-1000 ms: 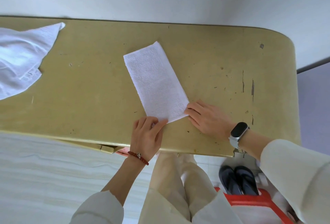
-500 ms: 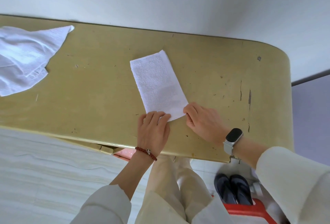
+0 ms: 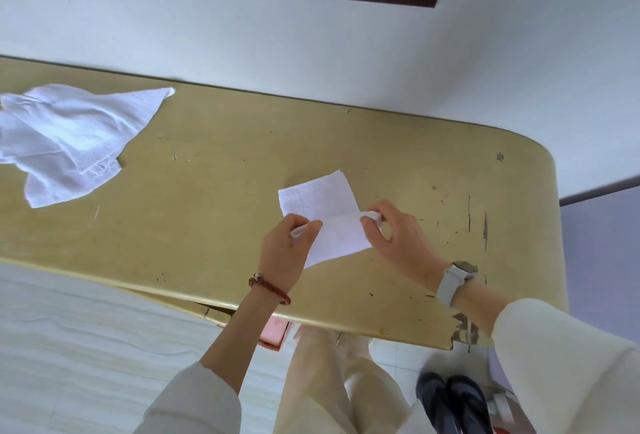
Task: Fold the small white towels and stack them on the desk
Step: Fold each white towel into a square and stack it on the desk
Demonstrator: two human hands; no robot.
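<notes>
The left hand (image 3: 289,246) and right hand (image 3: 391,231) each pinched a near corner of the half-folded towel (image 3: 320,198), lifting that flap over the part lying on the desk (image 3: 207,225) just beyond their grip. Uneven pulling could skew the fold; limp terry could slip loose and sag.

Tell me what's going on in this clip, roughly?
A person stands at a worn yellow desk folding a small white towel. The left hand and right hand each pinch a near corner, lifting the near end up and over the far part, which lies flat on the desk. The fold is not yet laid down. A loose heap of unfolded towels lies at the desk's far left. No folded stack is visible.
</notes>
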